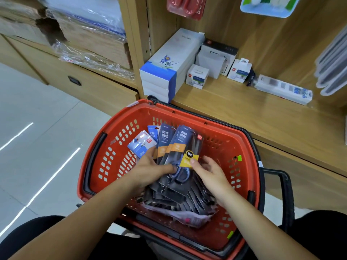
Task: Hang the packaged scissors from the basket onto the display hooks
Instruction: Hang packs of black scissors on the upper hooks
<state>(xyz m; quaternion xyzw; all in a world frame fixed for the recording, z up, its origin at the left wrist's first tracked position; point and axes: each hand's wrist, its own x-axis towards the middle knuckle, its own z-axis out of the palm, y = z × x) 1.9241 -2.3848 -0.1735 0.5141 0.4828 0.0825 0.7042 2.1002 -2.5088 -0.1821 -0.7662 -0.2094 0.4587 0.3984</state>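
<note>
The fingers (167, 167) of your left hand (148, 169) are curled round a fanned bunch of dark-blue carded scissor packs (167, 141), thumb laid across the fronts. Your right hand (210, 172) pinches the foremost pack at its yellow label (189, 159). The bunch stands inside the red plastic mesh basket (120, 152), above a loose heap of dark packs (178, 196). Square the cards so their tops sit level, and keep your grip low so the tops are free. No hooks show here, but a red blister pack (185, 6) hangs above the wooden shelf (244, 113). Lift that way, clear of the basket's rim.
</note>
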